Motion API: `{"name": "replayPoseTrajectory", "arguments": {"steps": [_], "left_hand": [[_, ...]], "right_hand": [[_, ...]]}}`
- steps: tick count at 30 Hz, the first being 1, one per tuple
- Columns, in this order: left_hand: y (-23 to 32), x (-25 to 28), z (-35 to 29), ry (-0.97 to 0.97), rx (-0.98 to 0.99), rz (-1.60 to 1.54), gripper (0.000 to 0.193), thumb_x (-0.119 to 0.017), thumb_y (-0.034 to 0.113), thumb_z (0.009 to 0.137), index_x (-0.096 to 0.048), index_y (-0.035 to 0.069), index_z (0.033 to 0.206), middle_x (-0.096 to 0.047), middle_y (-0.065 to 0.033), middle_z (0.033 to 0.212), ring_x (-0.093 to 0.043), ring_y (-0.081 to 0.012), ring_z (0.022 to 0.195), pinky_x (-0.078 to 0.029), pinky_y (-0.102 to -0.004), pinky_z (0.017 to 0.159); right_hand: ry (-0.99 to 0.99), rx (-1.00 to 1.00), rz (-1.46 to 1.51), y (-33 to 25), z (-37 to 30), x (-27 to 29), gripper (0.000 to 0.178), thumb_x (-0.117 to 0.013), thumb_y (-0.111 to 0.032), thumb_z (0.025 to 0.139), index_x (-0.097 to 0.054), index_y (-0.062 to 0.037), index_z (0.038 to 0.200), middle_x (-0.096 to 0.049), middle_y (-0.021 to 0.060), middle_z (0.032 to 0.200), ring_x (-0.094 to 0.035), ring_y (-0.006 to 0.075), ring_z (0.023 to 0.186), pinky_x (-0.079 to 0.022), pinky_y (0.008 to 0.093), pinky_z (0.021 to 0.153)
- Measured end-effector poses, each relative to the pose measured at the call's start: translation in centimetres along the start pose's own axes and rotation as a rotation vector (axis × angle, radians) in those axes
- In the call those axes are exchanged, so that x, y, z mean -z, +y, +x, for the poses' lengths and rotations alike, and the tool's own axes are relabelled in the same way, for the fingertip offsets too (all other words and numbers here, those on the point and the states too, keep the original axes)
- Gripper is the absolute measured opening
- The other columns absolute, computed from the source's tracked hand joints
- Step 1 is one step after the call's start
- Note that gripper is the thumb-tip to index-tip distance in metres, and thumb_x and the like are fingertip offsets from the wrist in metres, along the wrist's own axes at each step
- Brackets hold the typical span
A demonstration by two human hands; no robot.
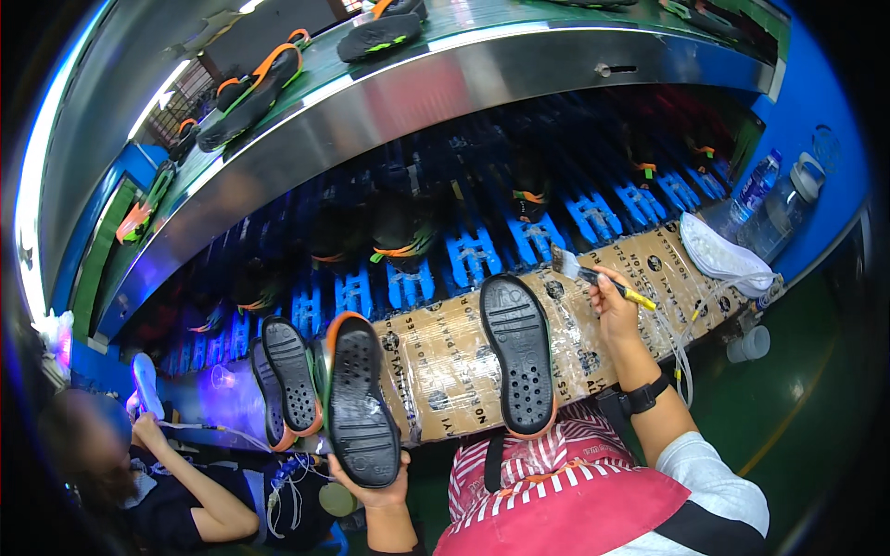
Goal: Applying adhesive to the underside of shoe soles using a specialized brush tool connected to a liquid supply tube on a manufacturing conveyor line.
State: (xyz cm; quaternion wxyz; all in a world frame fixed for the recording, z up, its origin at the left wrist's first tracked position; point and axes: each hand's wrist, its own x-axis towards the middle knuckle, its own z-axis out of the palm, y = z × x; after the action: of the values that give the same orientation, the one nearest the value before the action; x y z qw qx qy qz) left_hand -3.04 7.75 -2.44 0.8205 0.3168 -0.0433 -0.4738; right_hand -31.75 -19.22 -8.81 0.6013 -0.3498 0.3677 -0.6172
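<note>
My left hand [382, 484] grips the heel end of a black shoe sole with orange edging [360, 403], underside up and tilted over the front edge of the bench. Between thumb and fingers my right hand [612, 304] holds a brush [586, 274] with pale bristles and a yellow-wrapped handle. The bristles point to the far left, above the bench's back part, apart from any sole. Another black sole [517, 357] lies underside up between my hands. Left of the held sole, two more black soles [291, 371] [267, 394] lie close together.
The bench is covered with taped brown cardboard [436, 371]. Behind it stand blue brackets [473, 258], with a conveyor [445, 42] carrying sandals above. A white sole [723, 255], bottles [758, 185] and thin tubes are at right. A co-worker [199, 491] holds a pale sole [146, 385] at left.
</note>
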Motion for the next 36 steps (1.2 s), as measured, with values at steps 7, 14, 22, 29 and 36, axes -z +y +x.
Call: {"name": "replayPoseTrajectory", "arguments": {"steps": [7, 14, 22, 29, 36], "left_hand": [[6.8, -7.6, 0.9, -0.342, -0.379, 0.114, 0.081, -0.031, 0.068, 0.077, -0.032, 0.009, 0.133, -0.050, -0.0230, 0.116, -0.058, -0.0385, 0.086, -0.047, -0.0562, 0.065], [16.6, -16.8, 7.1, -0.469, -0.531, 0.409, 0.064, -0.039, 0.040, 0.088, -0.020, 0.004, 0.138, -0.021, -0.0312, 0.137, -0.060, -0.0397, 0.086, -0.055, -0.0373, 0.055], [25.4, -21.5, 21.8, -0.167, -0.489, 0.210, 0.062, -0.040, 0.040, 0.091, -0.013, 0.004, 0.134, -0.032, -0.0323, 0.129, -0.044, -0.0442, 0.113, -0.042, -0.0519, 0.093], [26.0, -20.2, 23.0, 0.376, -0.802, 0.823, 0.083, -0.073, 0.044, 0.068, -0.034, 0.001, 0.127, -0.046, -0.0204, 0.122, -0.054, -0.0251, 0.102, -0.044, -0.0383, 0.083], [32.9, -16.2, 27.6, 0.710, -1.354, 1.732, 0.114, -0.072, 0.059, 0.058, -0.016, 0.000, 0.138, -0.036, -0.0273, 0.132, -0.038, -0.0348, 0.122, -0.030, -0.0379, 0.100]], "right_hand": [[-0.033, -0.048, 0.091, 1.9, 0.1, 1.7, 0.019, -0.060, -0.014, 0.084, -0.058, -0.0021, 0.099, -0.057, 0.0028, 0.067, -0.048, 0.0055, 0.053, -0.036, 0.0167, 0.047], [-0.051, -0.033, 0.004, 1.8, 0.5, 2.3, 0.018, -0.060, -0.014, 0.083, -0.059, -0.0022, 0.097, -0.058, 0.0021, 0.067, -0.048, 0.0046, 0.053, -0.037, 0.0159, 0.048], [-0.107, -0.100, -0.067, 1.6, 0.1, 1.7, 0.018, -0.060, -0.015, 0.083, -0.060, -0.0038, 0.096, -0.058, 0.0012, 0.066, -0.048, 0.0036, 0.052, -0.038, 0.0156, 0.047], [-0.093, -0.092, -0.120, 1.3, 0.4, 1.5, 0.018, -0.060, -0.015, 0.082, -0.059, -0.0038, 0.096, -0.057, 0.0009, 0.066, -0.048, 0.0035, 0.053, -0.038, 0.0160, 0.048], [-0.112, -0.085, -0.199, 1.2, 0.0, 1.3, 0.018, -0.060, -0.015, 0.082, -0.059, -0.0040, 0.096, -0.057, 0.0010, 0.066, -0.047, 0.0041, 0.054, -0.037, 0.0168, 0.050]]}}
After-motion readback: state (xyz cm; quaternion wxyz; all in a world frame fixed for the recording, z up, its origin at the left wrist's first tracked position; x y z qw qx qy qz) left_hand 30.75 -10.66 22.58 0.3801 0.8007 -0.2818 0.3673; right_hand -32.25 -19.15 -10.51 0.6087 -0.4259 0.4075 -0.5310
